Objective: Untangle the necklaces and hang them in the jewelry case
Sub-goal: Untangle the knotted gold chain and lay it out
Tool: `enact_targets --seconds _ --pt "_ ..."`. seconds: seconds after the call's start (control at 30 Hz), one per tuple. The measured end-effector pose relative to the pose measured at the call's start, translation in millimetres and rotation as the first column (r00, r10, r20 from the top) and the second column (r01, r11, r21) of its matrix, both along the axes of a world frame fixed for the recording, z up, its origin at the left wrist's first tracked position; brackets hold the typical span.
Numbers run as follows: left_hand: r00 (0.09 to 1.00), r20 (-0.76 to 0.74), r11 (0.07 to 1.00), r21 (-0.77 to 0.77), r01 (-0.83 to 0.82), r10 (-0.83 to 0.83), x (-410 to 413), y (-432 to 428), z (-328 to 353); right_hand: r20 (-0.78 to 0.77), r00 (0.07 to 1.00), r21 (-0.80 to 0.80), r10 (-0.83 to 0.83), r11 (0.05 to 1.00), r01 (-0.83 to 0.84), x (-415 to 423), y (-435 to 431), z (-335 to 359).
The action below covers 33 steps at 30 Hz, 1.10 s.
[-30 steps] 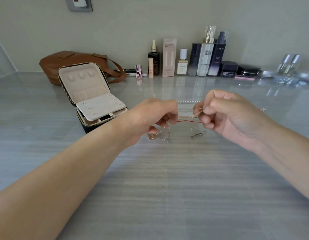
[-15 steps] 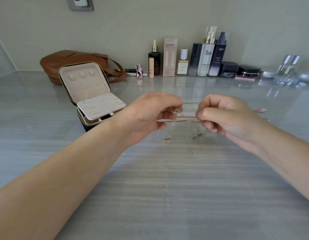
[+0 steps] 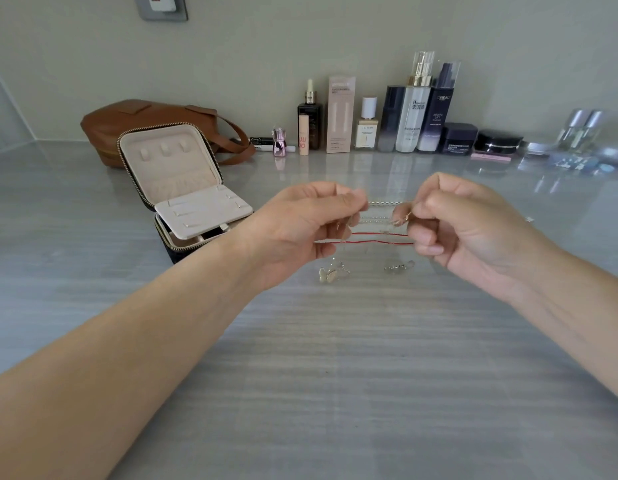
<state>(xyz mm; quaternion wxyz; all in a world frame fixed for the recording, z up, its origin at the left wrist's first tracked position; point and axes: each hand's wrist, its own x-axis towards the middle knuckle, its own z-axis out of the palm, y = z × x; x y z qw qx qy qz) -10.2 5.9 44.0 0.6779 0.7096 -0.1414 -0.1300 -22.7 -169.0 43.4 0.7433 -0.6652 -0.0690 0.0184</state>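
The necklaces (image 3: pixel 377 221) are held up in mid-scene, clear of the table (image 3: pixel 335 375), stretched level between both hands. The left hand (image 3: pixel 300 226) is curled, its thumb and forefinger pinched on the left end of the strands. The right hand (image 3: pixel 463 226) is curled as well, its fingertips clamped on the right end. Fine silver chains (image 3: pixel 383 203) are seen running across the top of the bundle, and a red cord (image 3: pixel 370 241) is drawn out in two lines beneath them. A butterfly pendant (image 3: pixel 327 275) and a small silver charm (image 3: pixel 399 266) are seen below the hands, low over the tabletop; whether they touch it cannot be told. The jewelry case (image 3: pixel 183 195) is stood open just left of the left hand, its lid raised and a pale inner panel laid across the base. Farther back, a brown bag (image 3: pixel 145 116) is set against the wall, with a row of bottles (image 3: pixel 411 109) lined up to its right.
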Motion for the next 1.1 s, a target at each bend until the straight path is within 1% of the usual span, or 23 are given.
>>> enact_targets --seconds 0.07,0.23,0.3,0.43,0.5,0.67,0.8,0.97,1.1 --pt "1.0 0.002 1.0 0.029 0.009 -0.009 -0.1 0.4 -1.1 -0.017 1.0 0.061 -0.003 0.998 0.004 -0.1 -0.9 1.8" --pt "1.0 0.014 0.993 0.114 0.007 -0.008 0.0 -0.1 -3.9 -0.014 1.0 0.123 0.019 0.992 -0.017 0.1 -2.9 1.7" --pt "1.0 0.019 0.989 0.145 -0.005 0.002 0.2 -0.6 -4.7 -0.01 0.999 0.125 0.037 0.992 -0.036 -0.1 -3.5 1.8" --pt "0.999 0.027 0.982 0.188 -0.032 0.027 0.7 -1.6 -6.5 -0.02 1.0 0.068 0.023 0.997 -0.022 -1.1 -2.6 2.0" --pt "0.999 0.022 0.985 0.168 -0.042 0.039 1.0 -1.7 -6.5 -0.015 1.0 0.043 0.013 0.999 -0.013 -1.5 -2.1 2.4" --pt "0.999 -0.045 1.0 -0.01 -0.022 0.022 1.8 -0.5 -1.2 -0.005 1.0 -0.042 0.005 0.999 -0.005 0.1 -4.4 1.9" --pt "0.997 -0.076 0.996 -0.093 0.0 -0.008 2.3 -1.1 -2.0 -0.016 1.0 -0.148 -0.025 0.989 0.023 2.1 -3.3 -1.8" --pt "0.997 -0.062 0.994 -0.1 0.033 -0.039 1.8 -1.2 -0.7 0.01 0.999 -0.239 -0.043 0.97 0.044 1.8 -2.7 -3.0" --pt "0.997 -0.073 0.995 -0.092 0.029 -0.036 1.0 -0.3 -0.4 0.018 0.998 -0.232 -0.056 0.971 0.059 1.7 -3.8 -3.2"
